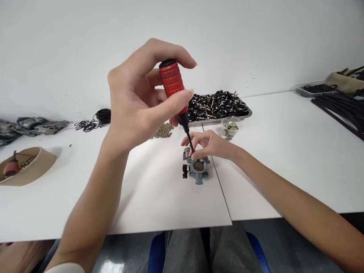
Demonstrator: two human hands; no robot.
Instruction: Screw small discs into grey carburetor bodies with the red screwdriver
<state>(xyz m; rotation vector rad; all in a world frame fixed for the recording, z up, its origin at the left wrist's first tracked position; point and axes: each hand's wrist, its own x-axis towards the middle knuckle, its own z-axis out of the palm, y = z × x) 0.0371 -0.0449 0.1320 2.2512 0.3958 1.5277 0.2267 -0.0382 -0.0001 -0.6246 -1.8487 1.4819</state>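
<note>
My left hand [142, 91] is wrapped around the red ribbed handle of a screwdriver [173, 81], its index finger arched over the black end cap. The tool tilts slightly, its thin dark shaft pointing down. At the shaft's lower end, my right hand [209, 146] pinches with thumb and index finger around the tip; whether a small screw is there too is hidden. Directly below lies a grey metal carburetor [199, 177] on the white table, with a round bore facing up and a black knob [185, 171] on its left side. My right fingers cover its far part.
Behind stands a metal tray [218, 120] heaped with black parts. Near it are a clear cup [231, 128] of discs and a pile of small brass-coloured pieces [163, 131]. A beige bowl [42, 163] with another screwdriver [11, 166] sits left; black strips [338, 110] lie right.
</note>
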